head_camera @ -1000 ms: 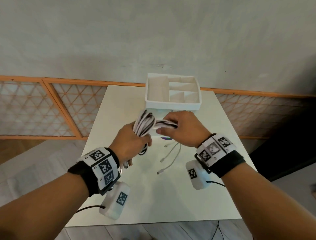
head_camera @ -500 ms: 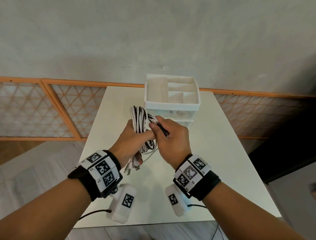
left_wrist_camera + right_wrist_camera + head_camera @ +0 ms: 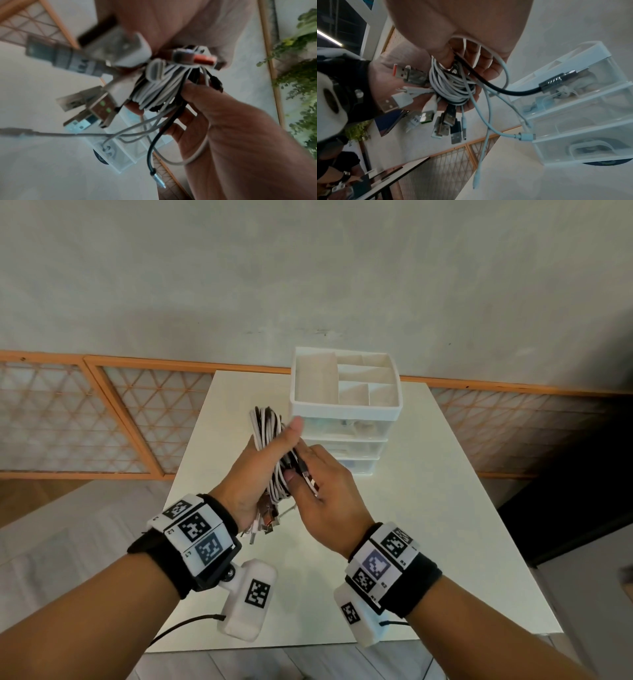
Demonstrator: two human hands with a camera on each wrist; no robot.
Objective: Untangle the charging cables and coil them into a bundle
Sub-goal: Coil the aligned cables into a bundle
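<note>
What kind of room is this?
Probably an office or workroom: a plain white table against a bare wall, with a plastic drawer box holding small bits.

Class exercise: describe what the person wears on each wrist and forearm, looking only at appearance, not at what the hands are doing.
Both forearms are bare, with no sleeves. Each wrist carries a black band topped by white blocks printed with black square code markers. Below each wrist hangs a white camera pod bearing its own marker, with a thin black cable trailing from it.
</note>
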